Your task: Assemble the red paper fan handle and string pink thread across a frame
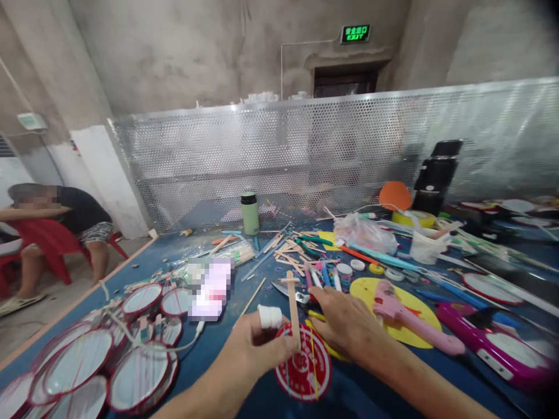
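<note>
Left hand (pixel 250 349) pinches wooden stick (pixel 293 308), red disc (pixel 302 366) at six o'clock; judged light, stiff, snappable; hold stick low. Right hand (pixel 343 319), disc's one o'clock: grip indeterminable.

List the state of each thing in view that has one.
Red disc: held in the left hand
Wooden stick: held there too
Phone: screen lit, cable plugged in
Green bottle: upright, lid on
Black flask: standing, lid on
Exit sign: lit
Pink glue gun: lying across yellow disc
</note>
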{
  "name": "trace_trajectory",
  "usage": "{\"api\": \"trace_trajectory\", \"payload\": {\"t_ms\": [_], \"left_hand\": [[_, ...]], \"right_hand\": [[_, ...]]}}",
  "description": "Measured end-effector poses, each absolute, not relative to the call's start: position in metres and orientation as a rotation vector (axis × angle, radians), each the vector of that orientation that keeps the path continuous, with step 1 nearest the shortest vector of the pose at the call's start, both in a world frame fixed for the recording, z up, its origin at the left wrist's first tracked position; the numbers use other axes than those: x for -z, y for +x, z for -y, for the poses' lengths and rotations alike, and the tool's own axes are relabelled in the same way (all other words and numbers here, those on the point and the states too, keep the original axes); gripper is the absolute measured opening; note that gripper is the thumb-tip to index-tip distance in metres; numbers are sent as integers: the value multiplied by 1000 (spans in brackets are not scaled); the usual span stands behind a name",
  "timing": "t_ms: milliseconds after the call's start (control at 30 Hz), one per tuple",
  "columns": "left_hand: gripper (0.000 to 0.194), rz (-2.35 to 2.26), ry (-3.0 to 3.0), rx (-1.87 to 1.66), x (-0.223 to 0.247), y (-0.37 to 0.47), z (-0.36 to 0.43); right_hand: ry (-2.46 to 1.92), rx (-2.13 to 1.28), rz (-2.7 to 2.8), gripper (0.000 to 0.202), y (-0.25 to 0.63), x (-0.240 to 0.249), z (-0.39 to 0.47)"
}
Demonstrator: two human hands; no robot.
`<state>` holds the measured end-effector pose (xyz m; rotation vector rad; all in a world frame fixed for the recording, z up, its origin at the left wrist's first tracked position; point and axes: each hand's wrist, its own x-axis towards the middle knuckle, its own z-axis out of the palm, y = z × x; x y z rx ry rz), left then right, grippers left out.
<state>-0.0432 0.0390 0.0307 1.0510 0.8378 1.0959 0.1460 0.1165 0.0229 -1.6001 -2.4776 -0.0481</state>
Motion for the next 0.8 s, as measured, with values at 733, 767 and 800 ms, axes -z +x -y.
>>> {"api": "trace_trajectory", "payload": {"t_ms": [733,767,800], "left_hand": [[26,-400,805,-978,-35,-38,-31],[29,-388,793,-951,-35,-39,-30],[30,-390,785,-930,-35,-39,-29]], "right_hand": [[-650,-871,2272,28,157,-63,-97],[-600,-1003,2260,32,155,-64,-96],[-551,-1116,2241,34,154,-63,-95]]}}
